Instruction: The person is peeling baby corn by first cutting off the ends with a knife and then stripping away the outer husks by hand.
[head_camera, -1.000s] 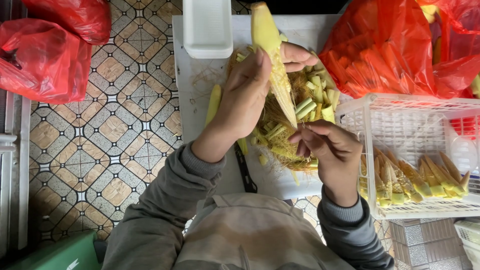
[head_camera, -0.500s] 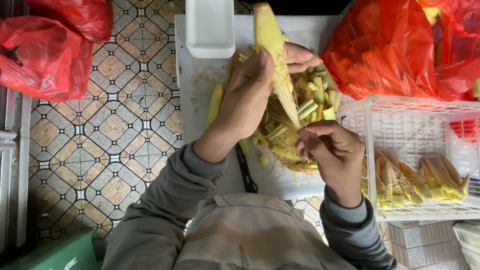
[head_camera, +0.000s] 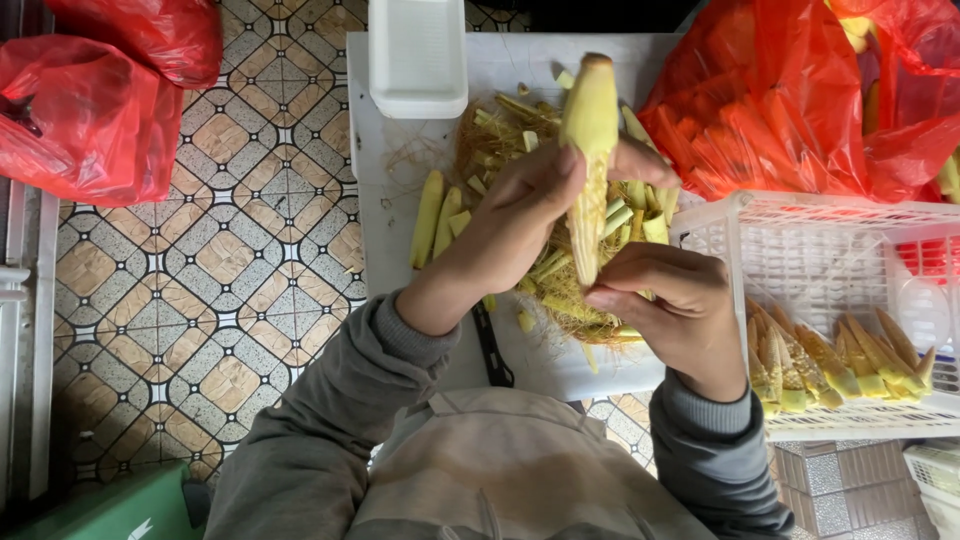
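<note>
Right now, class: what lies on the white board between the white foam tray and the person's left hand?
In the head view, between the white foam tray and the left hand lie corn silk strands and peeled husk pieces on the white board.

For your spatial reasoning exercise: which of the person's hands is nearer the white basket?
Right. The right hand is beside the basket rim; the left hand, holding the corn, sits farther away.

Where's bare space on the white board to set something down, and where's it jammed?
Free: the strip of white board between the white foam tray and the peeled pieces, and the near edge under the left hand. Crowded: the husk pile at centre, where both hands hold the baby corn; the right hand sits against the white basket.
</note>
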